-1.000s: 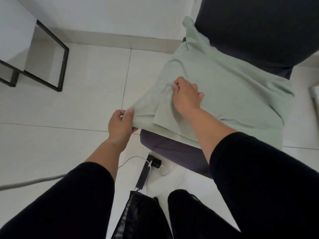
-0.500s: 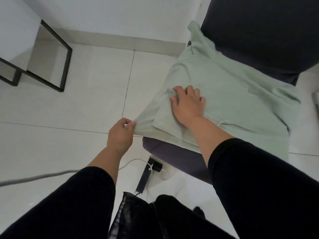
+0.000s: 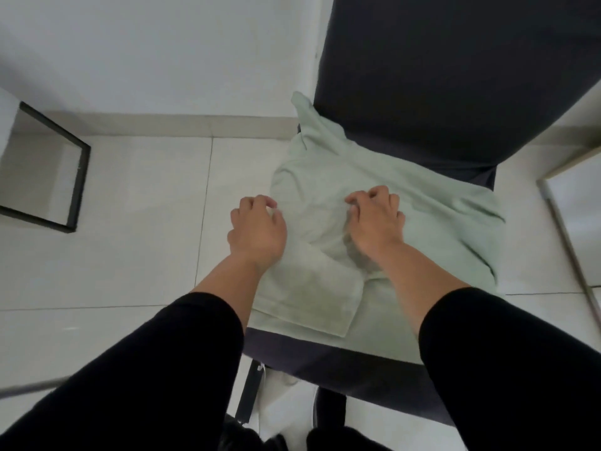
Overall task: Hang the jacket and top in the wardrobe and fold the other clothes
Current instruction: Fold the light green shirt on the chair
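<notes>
A pale green garment (image 3: 406, 203) lies spread over the seat of a dark chair (image 3: 448, 76), with a folded flap near the seat's front edge. My left hand (image 3: 257, 232) is at the garment's left edge, its fingers curled round the cloth there. My right hand (image 3: 379, 222) lies on the middle of the garment, fingertips curled and pinching a bunch of fabric. Black sleeves cover both forearms. The garment's far corner climbs the chair back.
White tiled floor (image 3: 130, 222) surrounds the chair. A black metal frame (image 3: 79, 177) stands at the left by the wall. A dark power strip (image 3: 248, 395) and a white cable lie on the floor under the seat. A metal-edged panel (image 3: 566, 229) stands at the right.
My left hand has moved up from the garment's front left corner to its left edge. My right hand went from lying flat to pinching the cloth farther back. The view has shifted over the chair.
</notes>
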